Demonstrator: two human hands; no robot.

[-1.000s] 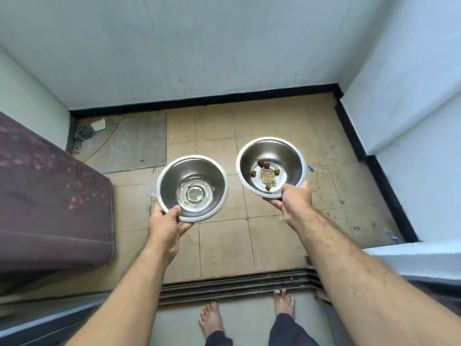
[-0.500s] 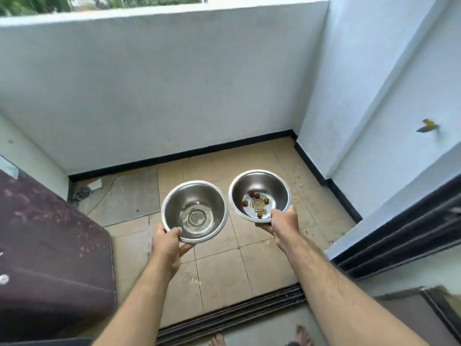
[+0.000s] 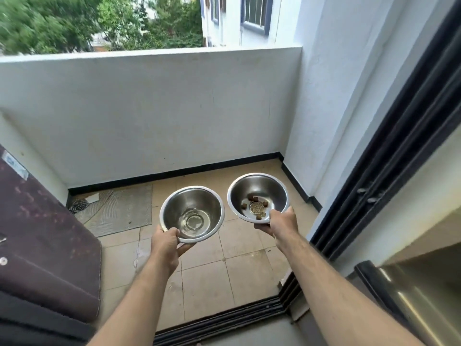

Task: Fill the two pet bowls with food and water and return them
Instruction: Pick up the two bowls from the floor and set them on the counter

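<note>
I see two hands, each gripping one of two steel bowls above the balcony floor. The left hand grips the near rim of the left bowl, thumb curled over the rim and fingers wrapped underneath; I cannot make out the fingers under the base. This bowl holds a shallow layer of clear water at its bottom. The right hand grips the near rim of the right bowl the same way, thumb on the rim and fingers below; its fingertips are hidden by the bowl. In the right bowl I count about seven brown kibble pieces ringed around a round embossed mark at the centre; the pieces nearest the thumb are partly hidden, so the count is approximate. The two bowls sit side by side, close but apart, the right one held slightly higher and tilted toward me. Both forearms run out of the frame's lower edge. Below the bowls lies the tiled floor, with one grey mat to the left against the parapet wall. At far left, one dark maroon cushioned object is cut off by the frame edge. At right, one dark sliding door frame runs diagonally, and a door track crosses the bottom. Trees and one neighbouring building show beyond the parapet, blurred.
</note>
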